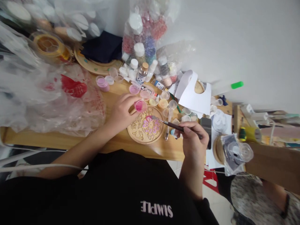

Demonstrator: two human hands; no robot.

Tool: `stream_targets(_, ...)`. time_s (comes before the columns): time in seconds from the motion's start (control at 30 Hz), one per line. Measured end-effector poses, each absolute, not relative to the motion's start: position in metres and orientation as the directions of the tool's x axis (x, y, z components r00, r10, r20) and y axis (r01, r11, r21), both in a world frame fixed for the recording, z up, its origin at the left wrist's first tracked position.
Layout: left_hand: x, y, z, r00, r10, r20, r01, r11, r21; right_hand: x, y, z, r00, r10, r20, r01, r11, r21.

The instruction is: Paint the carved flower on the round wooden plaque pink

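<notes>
A round wooden disc [140, 135] with gold outlines and a pink-painted flower lies on the wooden table [47, 139] in front of me. My left hand [122, 111] is closed around a small cup of pink paint [140, 106], held over the disc's far edge. My right hand [193, 137] pinches a thin paintbrush [171, 124], whose tip rests on the flower's upper right petal.
Several small paint cups [161, 101] and little bottles [142, 72] stand behind the disc. Clear plastic bags [35, 93] cover the table's left side. White paper [194, 97] and a dark phone [206, 125] lie to the right, with bagged clutter [234, 153] beyond.
</notes>
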State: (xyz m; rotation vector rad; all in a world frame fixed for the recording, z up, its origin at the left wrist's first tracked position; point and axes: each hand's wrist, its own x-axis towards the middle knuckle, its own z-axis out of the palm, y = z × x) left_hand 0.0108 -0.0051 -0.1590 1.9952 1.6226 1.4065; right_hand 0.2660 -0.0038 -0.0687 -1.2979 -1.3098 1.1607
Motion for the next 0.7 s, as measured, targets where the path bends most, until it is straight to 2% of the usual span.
stream_targets(0.23, 0.010, -0.004, -0.158, -0.095, 0.867, 0.490, 0.637, -0.326, 0.699, 0.275, -0.013, -0.081, -0.033, 0.999, 0.005, 0.296, 0.015, -0.955)
stream_targets(0.7, 0.009, -0.003, -0.158, -0.083, 0.866, 0.493, 0.632, -0.336, 0.698, 0.272, -0.015, -0.083, -0.056, 0.998, -0.010, 0.379, 0.012, -0.925)
